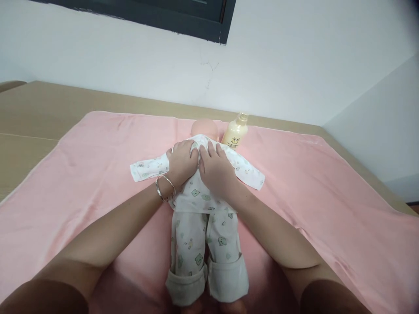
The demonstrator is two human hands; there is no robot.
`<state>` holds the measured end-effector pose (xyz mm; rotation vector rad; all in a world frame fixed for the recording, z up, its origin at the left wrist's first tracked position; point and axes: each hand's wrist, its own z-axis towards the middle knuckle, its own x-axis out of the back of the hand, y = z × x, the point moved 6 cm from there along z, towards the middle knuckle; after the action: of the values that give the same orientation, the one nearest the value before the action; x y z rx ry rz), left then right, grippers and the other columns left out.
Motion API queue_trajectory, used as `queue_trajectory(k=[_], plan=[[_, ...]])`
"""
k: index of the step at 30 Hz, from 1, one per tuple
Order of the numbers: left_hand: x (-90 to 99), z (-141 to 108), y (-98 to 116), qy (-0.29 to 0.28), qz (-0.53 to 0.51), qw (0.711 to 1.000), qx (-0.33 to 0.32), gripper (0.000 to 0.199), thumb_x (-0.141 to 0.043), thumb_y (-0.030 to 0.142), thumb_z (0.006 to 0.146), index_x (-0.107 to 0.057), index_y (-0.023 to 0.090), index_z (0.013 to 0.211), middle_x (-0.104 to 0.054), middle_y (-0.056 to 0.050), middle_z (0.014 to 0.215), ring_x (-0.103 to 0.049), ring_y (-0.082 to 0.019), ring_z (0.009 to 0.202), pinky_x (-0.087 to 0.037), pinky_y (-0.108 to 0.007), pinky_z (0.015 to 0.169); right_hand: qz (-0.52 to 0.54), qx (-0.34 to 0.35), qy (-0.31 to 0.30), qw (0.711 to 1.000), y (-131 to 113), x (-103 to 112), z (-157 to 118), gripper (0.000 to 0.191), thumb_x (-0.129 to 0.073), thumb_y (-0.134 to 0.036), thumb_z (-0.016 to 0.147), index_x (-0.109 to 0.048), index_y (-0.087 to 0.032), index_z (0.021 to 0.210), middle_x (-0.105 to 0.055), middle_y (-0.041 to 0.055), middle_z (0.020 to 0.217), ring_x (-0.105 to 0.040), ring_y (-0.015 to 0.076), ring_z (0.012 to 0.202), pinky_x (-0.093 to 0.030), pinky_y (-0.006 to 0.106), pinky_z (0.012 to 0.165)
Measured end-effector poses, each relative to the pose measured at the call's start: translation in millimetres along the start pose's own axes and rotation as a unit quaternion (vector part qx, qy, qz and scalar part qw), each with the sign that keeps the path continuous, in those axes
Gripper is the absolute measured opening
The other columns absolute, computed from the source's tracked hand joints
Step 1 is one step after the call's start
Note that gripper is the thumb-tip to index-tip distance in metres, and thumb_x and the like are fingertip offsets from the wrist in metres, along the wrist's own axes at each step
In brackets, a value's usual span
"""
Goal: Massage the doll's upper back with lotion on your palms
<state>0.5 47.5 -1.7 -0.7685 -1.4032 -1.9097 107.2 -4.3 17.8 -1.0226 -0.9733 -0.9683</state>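
Observation:
A baby doll (204, 127) lies on a pink blanket, its head away from me and its feet at the near edge. It wears a white printed top (199, 196) and matching trousers (222, 240) with rolled cuffs. My left hand (181, 159) rests on the upper left of the top, fingers stretched out. On the upper right, my right hand (216, 168) lies flat with its fingers slightly spread. Both thumbs come close together at the middle. The sleeves reach out to either side, and the doll's face does not show.
A cream pump-type bottle (236, 131) stands tilted-looking beside the doll's head, on the right. The pink blanket (294, 174) covers most of the wooden table (39, 104). Behind the table is a white wall (268, 65) with a dark frame (196, 22).

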Motion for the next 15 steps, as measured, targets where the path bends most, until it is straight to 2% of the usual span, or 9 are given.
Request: queue_trajectory(k=[2,4,6,8,10,12,15], plan=[[0.7,2,1,-0.007,0.018,1.0,-0.012,0.043,-0.035,0.029,0.097,-0.062,0.024,0.13,-0.064,-0.008,0.143,-0.053,-0.029,0.137,-0.039,-0.059,0.117,0.043,0.014,-0.022,0.999,7,0,9,0.055,-0.031,-0.02,0.102,-0.048,-0.008,0.153,-0.041,0.0185,0.163,-0.029,0.0369,0.156,-0.027,0.056,0.127],[2.8,0,6,-0.01,0.05,0.998,-0.029,0.043,-0.033,0.03,0.099,-0.062,0.022,0.13,-0.061,-0.011,0.144,-0.054,-0.03,0.136,-0.041,-0.06,0.117,0.095,-0.019,-0.026,0.995,25,1,21,0.054,-0.033,-0.023,0.102,-0.05,-0.01,0.152,-0.041,0.0156,0.164,-0.028,0.0336,0.157,-0.026,0.052,0.129],[5.0,-8,15,-0.019,0.093,0.995,-0.037,0.046,-0.031,0.03,0.1,-0.059,0.018,0.134,-0.058,-0.016,0.147,-0.053,-0.034,0.137,-0.039,-0.065,0.117,0.121,-0.059,-0.016,0.991,42,1,31,0.055,-0.037,-0.031,0.103,-0.049,-0.01,0.153,-0.038,0.017,0.165,-0.025,0.0332,0.158,-0.023,0.051,0.13],[7.0,-19,26,-0.027,0.133,0.99,-0.043,0.05,-0.029,0.032,0.101,-0.053,0.015,0.142,-0.052,-0.02,0.153,-0.045,-0.039,0.145,-0.033,-0.072,0.119,0.114,-0.077,-0.018,0.99,50,-1,34,0.059,-0.039,-0.037,0.103,-0.046,-0.009,0.154,-0.036,0.019,0.165,-0.023,0.0362,0.159,-0.02,0.055,0.13],[6.9,-30,37,-0.042,0.15,0.986,-0.057,0.055,-0.028,0.031,0.102,-0.045,0.012,0.15,-0.041,-0.022,0.162,-0.033,-0.041,0.154,-0.026,-0.073,0.123,0.093,-0.078,-0.037,0.992,48,-2,33,0.061,-0.038,-0.038,0.103,-0.041,-0.01,0.157,-0.033,0.019,0.167,-0.02,0.0396,0.159,-0.019,0.06,0.129],[3.5,-33,40,-0.071,0.135,0.986,-0.066,0.058,-0.027,0.029,0.101,-0.038,0.011,0.156,-0.031,-0.02,0.168,-0.023,-0.04,0.159,-0.022,-0.07,0.127,0.072,-0.086,-0.062,0.992,42,-1,28,0.062,-0.033,-0.037,0.104,-0.035,-0.01,0.16,-0.028,0.019,0.169,-0.018,0.0425,0.159,-0.02,0.064,0.127],[-3.6,-21,31,-0.128,0.087,0.986,-0.064,0.061,-0.028,0.028,0.1,-0.033,0.015,0.159,-0.025,-0.015,0.171,-0.017,-0.039,0.161,-0.02,-0.07,0.128,0.05,-0.11,-0.099,0.988,30,3,16,0.062,-0.028,-0.032,0.105,-0.026,-0.011,0.164,-0.023,0.0193,0.17,-0.017,0.0449,0.158,-0.023,0.067,0.125]])
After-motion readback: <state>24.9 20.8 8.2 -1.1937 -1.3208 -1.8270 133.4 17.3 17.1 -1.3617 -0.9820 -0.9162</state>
